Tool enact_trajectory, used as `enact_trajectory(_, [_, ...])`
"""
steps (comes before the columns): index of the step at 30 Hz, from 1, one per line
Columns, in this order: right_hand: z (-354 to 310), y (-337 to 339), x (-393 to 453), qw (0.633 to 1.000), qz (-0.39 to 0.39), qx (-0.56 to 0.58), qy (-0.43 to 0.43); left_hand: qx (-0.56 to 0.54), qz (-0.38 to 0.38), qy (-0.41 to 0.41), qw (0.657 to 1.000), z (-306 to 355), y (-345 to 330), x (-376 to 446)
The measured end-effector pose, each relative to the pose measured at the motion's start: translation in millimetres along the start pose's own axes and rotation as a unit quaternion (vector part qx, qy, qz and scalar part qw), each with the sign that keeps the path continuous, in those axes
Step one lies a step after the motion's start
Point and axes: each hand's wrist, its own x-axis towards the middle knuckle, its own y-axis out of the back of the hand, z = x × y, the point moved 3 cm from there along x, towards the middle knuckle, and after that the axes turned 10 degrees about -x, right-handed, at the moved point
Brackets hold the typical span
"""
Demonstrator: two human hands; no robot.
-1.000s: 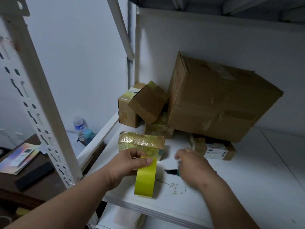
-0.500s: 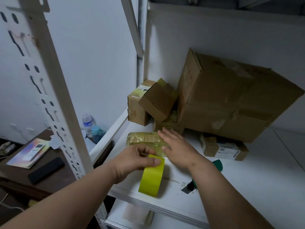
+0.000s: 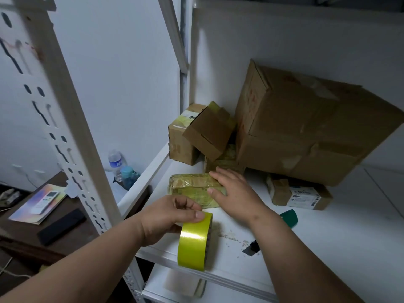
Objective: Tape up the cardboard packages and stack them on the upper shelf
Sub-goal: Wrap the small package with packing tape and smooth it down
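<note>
packages of cardboard are sitting on the white shelf (image 3: 328, 237) in front of you, and the one you are working on, a small flat package wrapped in yellow tape (image 3: 190, 189), is lying near the shelf's front left corner. your right hand (image 3: 234, 193) is resting on its right end with the fingers straight and spread, pressing down rather than gripping. your left hand (image 3: 172, 217) is curling round the top of a yellow-green tape roll (image 3: 194, 243), thumb lying along its outer face, and the roll is standing on edge at the shelf's front lip, just in front of the wrapped package. behind it a large brown box (image 3: 306, 127) is leaning tilted over a small labelled box (image 3: 299, 194), and two smaller brown boxes (image 3: 196, 132) are crowding the back left corner, one tipped against the other. a green-handled cutter (image 3: 288, 218) is lying on the shelf just beside your right forearm, partly hidden by it. off to the left, beyond the slotted upright, a water bottle (image 3: 115, 162) is standing near a dark table (image 3: 26, 232).
</note>
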Motion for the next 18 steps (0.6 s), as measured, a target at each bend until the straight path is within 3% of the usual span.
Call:
enact_trajectory(7, [-2.0,-5.0,2.2,0.996,0.075,-0.04,-0.01,0.017,0.001,-0.002,1.0,8.7,-6.0,-2.5])
enact_trajectory(12, [-9.3,-5.1,-1.7,0.997,0.051,-0.058,-0.007,0.014,0.003,-0.021,1.0,15.2,-3.2,-2.9])
enact_trajectory(16, [-10.0,11.8,-19.2,0.983,0.163,0.051,-0.068,0.002,0.026,-0.023,0.999,9.2,1.8,-4.8])
enact_trajectory(18, [-7.4,16.1,-34.9,0.955,0.153,0.204,-0.152,-0.024,0.034,-0.028,0.999,7.3,3.0,-7.1])
